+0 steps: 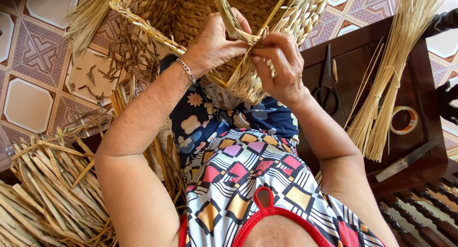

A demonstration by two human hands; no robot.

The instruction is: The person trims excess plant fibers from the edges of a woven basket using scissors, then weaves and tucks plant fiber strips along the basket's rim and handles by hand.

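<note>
Patterned floor tiles [33, 104], dark wooden table [420, 85]

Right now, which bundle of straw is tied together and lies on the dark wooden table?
The pale thin straw bundle on the right, beside the scissors. The other heap, at lower left, is loose, wider, and off the table.

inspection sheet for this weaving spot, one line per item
surface: dark wooden table at right; patterned tiled floor at left
job's things: woven straw basket on the lap, rim unfinished; flat straw strand bent over the rim
clutter: black scissors, tape roll, tied bundle of thin straws and a flat bar on the table; pile of dried straw lower left; scraps on the floor
grippers: left hand pinches the strand; right hand presses the rim, fingers curled
cables: nothing seen
surroundings: carved dark wood rails lower right
</note>
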